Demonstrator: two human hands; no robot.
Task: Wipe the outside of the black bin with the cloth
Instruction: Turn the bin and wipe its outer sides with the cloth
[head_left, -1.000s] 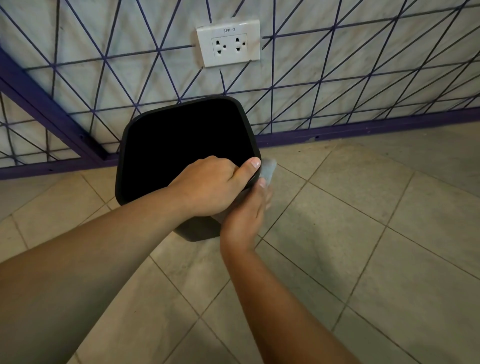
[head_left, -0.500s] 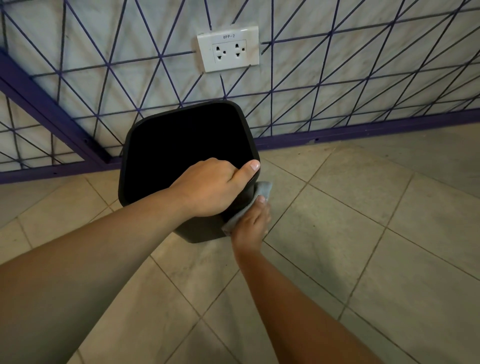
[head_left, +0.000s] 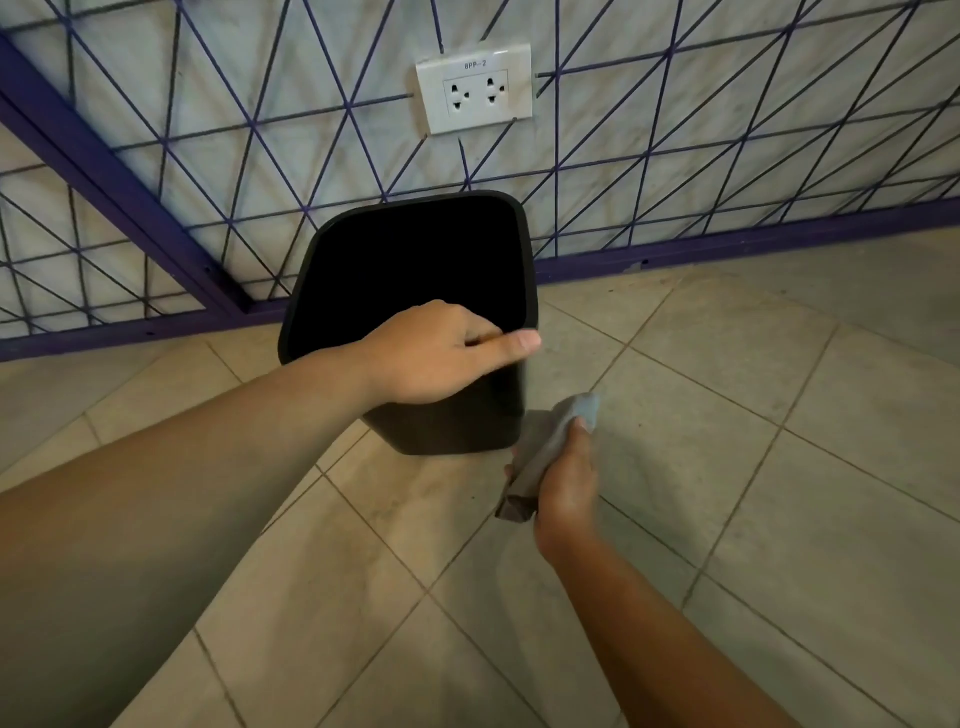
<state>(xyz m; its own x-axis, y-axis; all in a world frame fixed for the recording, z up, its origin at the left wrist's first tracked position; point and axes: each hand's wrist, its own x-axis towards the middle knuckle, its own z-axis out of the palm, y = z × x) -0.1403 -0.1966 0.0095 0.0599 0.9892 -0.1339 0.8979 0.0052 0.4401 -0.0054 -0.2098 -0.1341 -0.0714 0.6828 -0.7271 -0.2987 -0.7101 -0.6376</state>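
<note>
The black bin (head_left: 457, 426) stands on the tiled floor close to the wall, its open top facing me. My left hand (head_left: 441, 353) grips the bin's near rim, thumb stretched along the edge toward the right corner. My right hand (head_left: 566, 478) holds a crumpled grey cloth (head_left: 545, 447) low at the bin's near right bottom corner. The cloth's upper edge is next to the bin's side; I cannot tell whether it touches.
A white double wall socket (head_left: 475, 88) sits on the marble wall above the bin. A purple metal grid frame (head_left: 130, 208) runs along the wall and slants down at the left. Beige floor tiles (head_left: 727, 415) spread to the right and toward me.
My right hand has slid the cloth down the bin's right side from near the rim to the bottom corner. The left hand has kept its grip on the rim.
</note>
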